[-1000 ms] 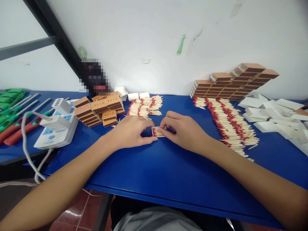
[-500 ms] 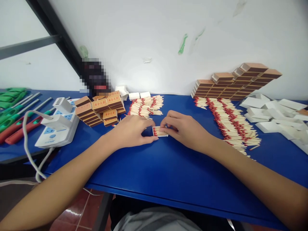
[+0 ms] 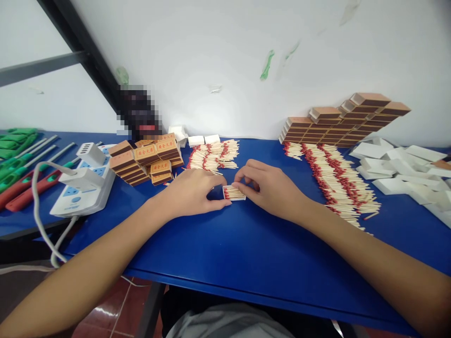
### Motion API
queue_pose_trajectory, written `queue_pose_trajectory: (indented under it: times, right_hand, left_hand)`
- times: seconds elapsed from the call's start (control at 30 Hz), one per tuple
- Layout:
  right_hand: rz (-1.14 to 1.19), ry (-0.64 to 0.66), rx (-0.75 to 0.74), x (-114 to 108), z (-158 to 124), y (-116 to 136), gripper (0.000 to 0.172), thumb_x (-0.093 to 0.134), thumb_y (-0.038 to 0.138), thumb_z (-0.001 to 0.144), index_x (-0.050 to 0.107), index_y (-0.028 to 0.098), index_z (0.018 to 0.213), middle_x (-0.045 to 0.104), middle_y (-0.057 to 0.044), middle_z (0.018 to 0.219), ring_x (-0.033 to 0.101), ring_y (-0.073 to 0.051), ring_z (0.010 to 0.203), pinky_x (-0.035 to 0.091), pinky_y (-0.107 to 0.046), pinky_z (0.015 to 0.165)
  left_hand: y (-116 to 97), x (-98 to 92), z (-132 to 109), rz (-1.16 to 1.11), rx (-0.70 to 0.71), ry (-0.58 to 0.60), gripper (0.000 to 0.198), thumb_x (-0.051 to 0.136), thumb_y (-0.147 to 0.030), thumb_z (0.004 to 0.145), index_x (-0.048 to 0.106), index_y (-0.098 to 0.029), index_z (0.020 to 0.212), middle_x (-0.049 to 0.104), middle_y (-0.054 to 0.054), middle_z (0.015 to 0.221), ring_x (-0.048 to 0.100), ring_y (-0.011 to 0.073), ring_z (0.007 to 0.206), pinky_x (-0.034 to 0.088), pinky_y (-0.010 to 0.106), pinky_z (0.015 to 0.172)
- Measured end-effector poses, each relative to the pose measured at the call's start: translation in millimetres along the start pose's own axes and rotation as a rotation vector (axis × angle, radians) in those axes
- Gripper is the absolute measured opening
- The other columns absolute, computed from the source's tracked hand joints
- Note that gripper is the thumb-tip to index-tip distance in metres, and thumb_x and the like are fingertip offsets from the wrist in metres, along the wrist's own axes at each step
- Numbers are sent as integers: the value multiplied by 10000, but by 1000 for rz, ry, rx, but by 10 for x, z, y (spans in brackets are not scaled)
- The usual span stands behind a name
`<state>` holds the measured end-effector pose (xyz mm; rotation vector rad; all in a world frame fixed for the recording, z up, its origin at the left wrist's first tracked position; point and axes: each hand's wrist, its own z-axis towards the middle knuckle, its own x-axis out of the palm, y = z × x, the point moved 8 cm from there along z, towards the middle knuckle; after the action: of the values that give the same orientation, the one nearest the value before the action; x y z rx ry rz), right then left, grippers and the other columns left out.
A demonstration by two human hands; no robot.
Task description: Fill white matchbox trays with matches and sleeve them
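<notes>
The left hand is holding the tray between both hands, thumb and finger spanning its nine o'clock end, while the right hand is hovering narrow-fingered at three, contents unclear, where gentle pressure should be keeping matches level.

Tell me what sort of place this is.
Likely a small workshop or hand-packing station, judging by the stacked brown matchboxes against the wall, the bands of loose red-tipped matches, and the heap of white box trays.
</notes>
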<state>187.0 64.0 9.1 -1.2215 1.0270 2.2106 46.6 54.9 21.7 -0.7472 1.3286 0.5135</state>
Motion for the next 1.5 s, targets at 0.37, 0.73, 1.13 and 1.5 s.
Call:
queue_pose_trajectory:
  times: [0.37,0.73,1.13,1.5]
  right_hand:
    - [-168,-85,-15,109,165,-236,258,513,238,1038,735,197,1162,646,-93,999,613,-252,919,464,-371,775]
    - [-72,-70,49,98,173,-273,111,599,256,1012,694,217,1054,629,-55,997,612,-195,825,440,-317,720]
    - [-52,-14,107,3,21,-464,68,641,273,981,655,213,950,603,-42,941,572,-181,756,435,-320,674]
    - [-93,86,115,-55,-48,-263,104,602,296,1017,632,208,968,617,-50,988,598,-182,757,424,-314,666]
  left_hand:
    - [11,-6,0,5,-11,3,321,692,-499,926,744,-200,1033,679,-4,728,590,150,619,311,277,579]
    - [13,8,10,-2,-13,8,315,697,-487,927,746,-197,1041,675,-4,719,573,147,605,298,282,578]
    - [21,-1,-7,-7,-18,-3,318,706,-485,919,753,-206,1064,681,-2,725,588,155,626,300,275,579]
    - [23,1,-7,-5,-22,7,337,694,-494,926,755,-208,1093,689,3,738,608,162,646,321,280,583]
